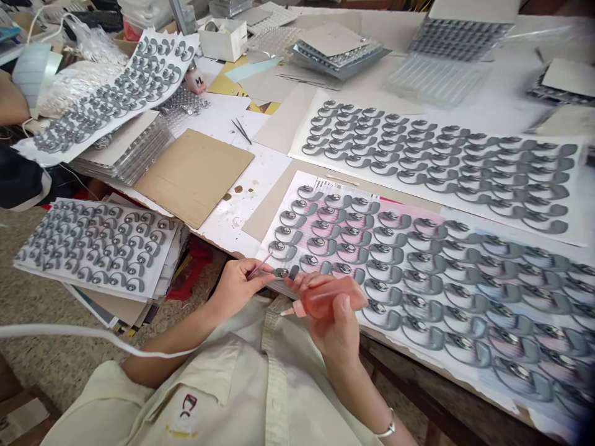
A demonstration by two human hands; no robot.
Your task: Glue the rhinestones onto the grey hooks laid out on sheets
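Sitting on a loose stack of papers at the far left, a white backing sheet [24,262] is carrying rows of small grey hook-shaped pieces [139,254], each with a shiny metal disc. Further right, a flat cardboard square [195,176] is lying on the white-topped table [242,229], and fine tweezers [242,131] are resting beyond it.

The left hand [237,288] is pinching a thin pink stick [260,266], its fingers closed around it, and the stick's tip is pointing up and away from the person. The right hand [330,331] is curling around a pink squeeze bottle [325,297], firmly closed on its body, with the white nozzle [287,311] pointing left. Just above the nozzle, between the 2 hands, the nearest grey piece [281,272] is sitting at the near edge of a second backing sheet [320,184], which is stretching away to the right.

These pieces are looking light and thin, so they are likely lifting easily and may flex or shift. The curved grey tail seems the best place to take hold, leaving the disc free. The soft-looking bottle is probably giving under the fingers.
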